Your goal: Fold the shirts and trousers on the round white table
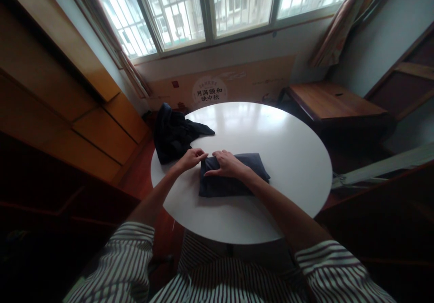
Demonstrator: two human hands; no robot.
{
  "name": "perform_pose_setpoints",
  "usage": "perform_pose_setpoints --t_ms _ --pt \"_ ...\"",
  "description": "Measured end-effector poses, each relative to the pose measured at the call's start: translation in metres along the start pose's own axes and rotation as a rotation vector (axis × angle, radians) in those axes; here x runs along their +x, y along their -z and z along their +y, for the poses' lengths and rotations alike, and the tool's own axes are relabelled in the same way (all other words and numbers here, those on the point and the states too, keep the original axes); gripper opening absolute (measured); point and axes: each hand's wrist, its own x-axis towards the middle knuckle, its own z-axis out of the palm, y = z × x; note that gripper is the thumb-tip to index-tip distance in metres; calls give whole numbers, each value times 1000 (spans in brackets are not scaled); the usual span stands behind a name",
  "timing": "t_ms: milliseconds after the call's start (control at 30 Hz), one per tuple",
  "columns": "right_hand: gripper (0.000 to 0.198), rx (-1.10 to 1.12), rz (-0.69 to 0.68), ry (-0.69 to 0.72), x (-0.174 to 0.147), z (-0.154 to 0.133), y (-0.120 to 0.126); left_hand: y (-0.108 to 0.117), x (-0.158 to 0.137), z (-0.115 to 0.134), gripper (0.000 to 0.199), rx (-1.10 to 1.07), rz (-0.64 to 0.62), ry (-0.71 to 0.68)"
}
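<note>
A dark grey folded garment point(225, 188) lies flat on the white oval table point(291, 181), in a roughly rectangular bundle. At its far left corner, my left hand point(192, 159) has thumb and fingers pinched together on the cloth's edge. My right hand point(228, 164) rests on top of the bundle, its thumb spread away from the fingers, which reach to the far edge. What kind of garment it is, I cannot make out. A black garment point(172, 136) lies crumpled just beyond my left hand, at the table's left edge.
A low wooden table point(335, 99) stands at the back right. Orange-brown cabinets point(98, 131) line the left side. Against the wall under the barred window point(237, 5) leans a printed cardboard panel point(247, 75). Curtains point(334, 36) hang at both sides.
</note>
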Motion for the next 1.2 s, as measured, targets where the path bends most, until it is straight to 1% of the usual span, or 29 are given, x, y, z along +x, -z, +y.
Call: perform_pose_setpoints --t_ms 67,100,167,200,233,300,367,400,467,533,567,600,667,733,800,933,1067,1200 --pt "60 -75 56 -6 -3 -11 7 -1 -10 7 34 109 94 -103" --pt "51 -119 91 -11 -5 -20 11 -2 -16 10 33 153 137 -124" --pt "39 -179 135 -34 -11 -41 17 -6 -28 15 33 190 199 -115" --pt "39 -184 127 -56 -14 -53 18 -8 -34 15 35 182 214 -97" --pt "41 -178 98 -85 -18 -64 17 -11 -38 14 37 156 212 -80" --pt "47 -152 -8 -142 -24 -81 10 -18 -44 10 41 64 166 -58" --pt "45 -137 -128 -175 -28 -91 1 -23 -45 6 43 -24 141 -44" --pt "40 -134 -176 -181 -28 -92 -3 -25 -44 4 42 -41 148 -35" --pt "30 -127 -236 -182 -29 -92 -9 -23 -37 3 37 -1 201 -31" --pt "24 -115 -264 -172 -28 -89 -10 -16 -28 2 26 78 220 -97" --pt "23 -105 -274 -163 -28 -87 -9 -11 -22 2 23 106 190 -165" --pt "22 -94 -283 -153 -27 -86 -7 -5 -17 1 22 123 129 -252" --pt "22 -79 -304 -140 -27 -84 -4 6 -8 0 25 148 -37 -441" --pt "22 -69 -307 -136 -28 -84 -1 15 -2 -3 29 191 -175 -592" --pt "23 -60 -279 -131 -29 -85 2 20 1 -5 30 249 -229 -679" --pt "23 -36 -205 -97 -32 -90 6 24 2 -8 26 342 -206 -723" --pt "25 -25 -222 -95 -35 -92 6 23 1 -14 19 368 -129 -741" --pt "25 -23 -227 -75 -35 -92 -1 13 -5 -25 19 378 -20 -719"
